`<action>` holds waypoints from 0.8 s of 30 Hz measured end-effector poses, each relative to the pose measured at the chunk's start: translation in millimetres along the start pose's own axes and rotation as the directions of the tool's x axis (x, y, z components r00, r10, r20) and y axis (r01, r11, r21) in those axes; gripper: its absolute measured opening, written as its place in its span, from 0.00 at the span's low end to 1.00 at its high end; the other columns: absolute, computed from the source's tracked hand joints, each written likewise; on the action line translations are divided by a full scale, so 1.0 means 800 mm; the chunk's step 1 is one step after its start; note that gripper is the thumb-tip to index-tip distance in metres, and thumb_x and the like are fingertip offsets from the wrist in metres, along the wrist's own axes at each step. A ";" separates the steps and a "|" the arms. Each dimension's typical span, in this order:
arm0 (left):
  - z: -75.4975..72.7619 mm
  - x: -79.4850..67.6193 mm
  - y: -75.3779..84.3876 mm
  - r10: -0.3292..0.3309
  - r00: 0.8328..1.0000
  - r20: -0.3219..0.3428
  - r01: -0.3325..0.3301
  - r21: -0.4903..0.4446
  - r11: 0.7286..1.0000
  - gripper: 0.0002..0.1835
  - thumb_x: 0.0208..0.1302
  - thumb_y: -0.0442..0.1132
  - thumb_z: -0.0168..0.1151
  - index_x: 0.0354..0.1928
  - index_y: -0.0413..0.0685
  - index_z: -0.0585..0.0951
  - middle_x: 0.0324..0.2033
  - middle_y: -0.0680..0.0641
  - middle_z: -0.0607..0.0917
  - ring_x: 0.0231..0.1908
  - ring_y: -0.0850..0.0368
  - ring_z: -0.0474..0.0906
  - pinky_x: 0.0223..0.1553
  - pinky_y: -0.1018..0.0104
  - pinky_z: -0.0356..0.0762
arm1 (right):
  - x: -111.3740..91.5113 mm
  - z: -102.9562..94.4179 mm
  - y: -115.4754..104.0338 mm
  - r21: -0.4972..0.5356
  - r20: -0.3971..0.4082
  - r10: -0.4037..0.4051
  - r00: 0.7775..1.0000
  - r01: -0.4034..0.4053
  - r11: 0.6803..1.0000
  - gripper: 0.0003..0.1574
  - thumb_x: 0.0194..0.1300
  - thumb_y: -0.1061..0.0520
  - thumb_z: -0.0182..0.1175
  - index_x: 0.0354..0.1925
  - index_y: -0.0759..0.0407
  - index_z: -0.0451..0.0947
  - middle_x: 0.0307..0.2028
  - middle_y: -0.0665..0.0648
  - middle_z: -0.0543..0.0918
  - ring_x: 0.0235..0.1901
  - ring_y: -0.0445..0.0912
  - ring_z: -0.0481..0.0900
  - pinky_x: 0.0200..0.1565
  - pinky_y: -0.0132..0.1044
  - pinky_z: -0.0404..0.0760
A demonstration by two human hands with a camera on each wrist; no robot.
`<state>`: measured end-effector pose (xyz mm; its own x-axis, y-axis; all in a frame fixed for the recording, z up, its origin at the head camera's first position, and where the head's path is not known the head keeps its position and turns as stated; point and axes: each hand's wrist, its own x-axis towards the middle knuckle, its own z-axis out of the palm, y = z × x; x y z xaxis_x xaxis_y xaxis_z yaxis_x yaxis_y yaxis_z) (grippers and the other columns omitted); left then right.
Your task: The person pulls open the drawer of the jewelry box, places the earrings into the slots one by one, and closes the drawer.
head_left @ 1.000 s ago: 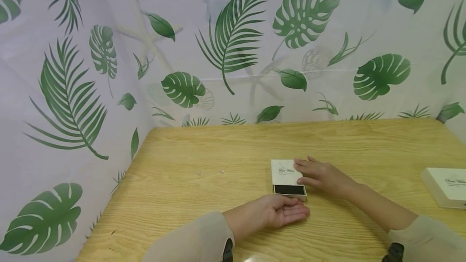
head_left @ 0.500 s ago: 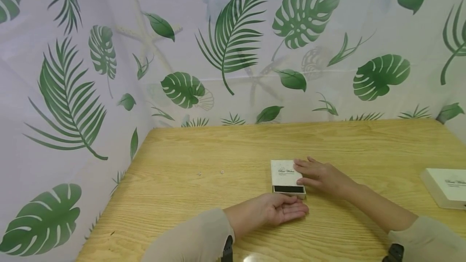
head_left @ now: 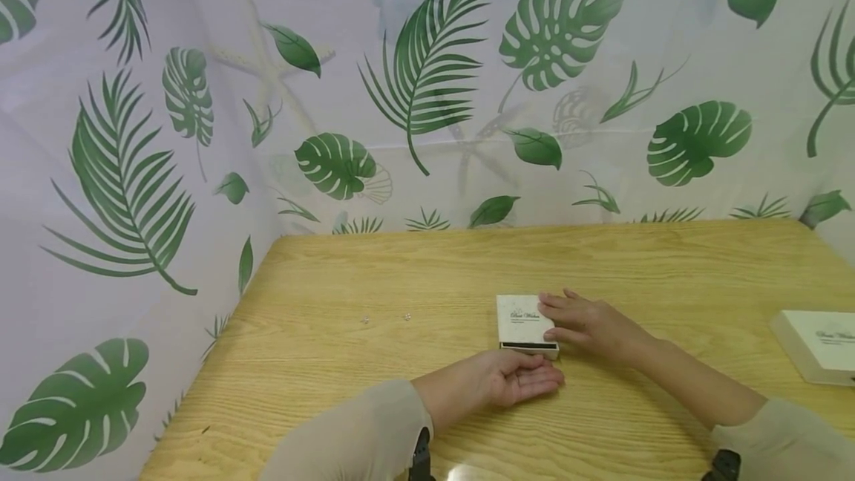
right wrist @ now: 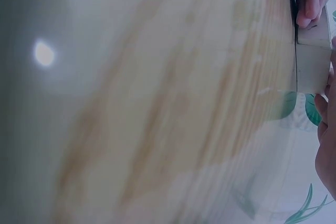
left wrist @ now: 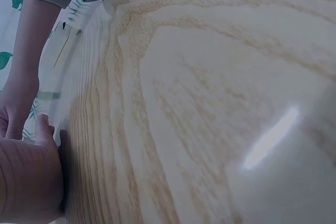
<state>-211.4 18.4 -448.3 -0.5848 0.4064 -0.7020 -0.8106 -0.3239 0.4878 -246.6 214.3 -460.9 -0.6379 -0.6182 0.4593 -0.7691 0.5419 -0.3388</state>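
A small white drawer-style gift box point(head_left: 523, 326) printed "Best Wishes" lies on the wooden table. Its drawer point(head_left: 548, 352) sticks out a little toward me, with a thin strip of black lining showing. My left hand point(head_left: 510, 379) is palm up, its extended fingers right at the drawer's front. From the right, my right hand point(head_left: 594, 324) holds the sleeve, fingers and thumb over its right edge. The right wrist view shows the side of the box point(right wrist: 313, 69) between the left fingertips and the right hand point(right wrist: 326, 150). In the left wrist view the left hand point(left wrist: 29, 182) hides the box.
Two tiny shiny pieces, one point(head_left: 407, 316) nearer the box and another point(head_left: 364, 320) farther left, lie on the table point(head_left: 320, 362). A larger white box point(head_left: 828, 344) stands at the right edge. Leaf-printed cloth point(head_left: 427, 95) hangs behind and at the left.
The drawer has slid farther into the sleeve, leaving a much thinner black strip. My left hand has moved slightly away from me with it; the right hand has stayed in place.
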 end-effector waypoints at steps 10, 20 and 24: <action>0.001 0.000 0.005 0.023 1.000 0.012 -0.022 -0.014 1.000 0.10 0.69 0.28 0.50 0.46 0.28 0.77 0.54 0.30 0.75 0.58 0.40 0.72 0.58 0.57 0.72 | 0.000 0.000 0.001 -0.001 -0.003 -0.019 1.000 0.019 1.000 0.27 0.56 0.55 0.67 0.52 0.68 0.78 0.54 0.65 0.78 0.54 0.66 0.73 0.64 0.18 0.48; 0.004 0.002 0.007 0.029 1.000 0.005 -0.029 -0.019 0.999 0.11 0.69 0.29 0.50 0.48 0.29 0.76 0.55 0.31 0.75 0.58 0.41 0.72 0.58 0.58 0.72 | 0.001 0.000 0.003 0.004 -0.007 -0.030 1.000 0.030 1.000 0.28 0.55 0.56 0.67 0.52 0.69 0.78 0.54 0.66 0.78 0.53 0.68 0.73 0.64 0.17 0.46; 0.004 0.001 0.005 0.033 0.999 -0.013 -0.033 -0.013 0.999 0.11 0.69 0.29 0.50 0.47 0.28 0.77 0.54 0.31 0.77 0.57 0.41 0.73 0.57 0.58 0.73 | 0.000 0.001 0.004 0.003 -0.019 -0.040 0.999 0.040 0.999 0.27 0.54 0.56 0.68 0.51 0.70 0.78 0.53 0.66 0.78 0.52 0.67 0.74 0.64 0.17 0.47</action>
<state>-215.4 20.5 -445.3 -0.6108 0.3847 -0.6920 -0.7904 -0.3482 0.5040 -249.1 215.4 -462.2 -0.6058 -0.6286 0.4878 -0.7942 0.5147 -0.3230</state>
